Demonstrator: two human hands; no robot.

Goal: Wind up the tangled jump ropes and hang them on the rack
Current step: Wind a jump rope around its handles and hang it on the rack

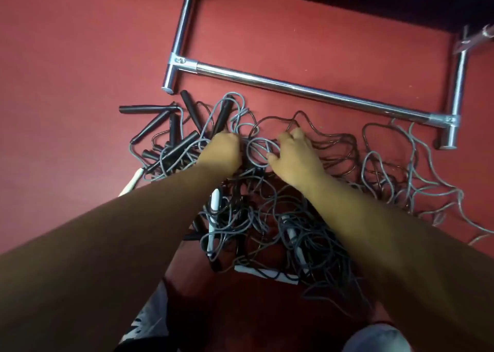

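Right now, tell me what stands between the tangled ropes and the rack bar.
Nothing visible does. Only bare red floor lies between the jump ropes and the rack bar. Both the left hand and right hand grip cords in the pile. The hindrance is the tangle itself, cords looped over the black handles.

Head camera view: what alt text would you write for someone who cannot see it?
A person's left hand and right hand reach into a tangled heap of grey and black jump ropes on a red floor, fingers curled among the cords. Black handles lie at the left; the chrome rack stands just beyond the heap.
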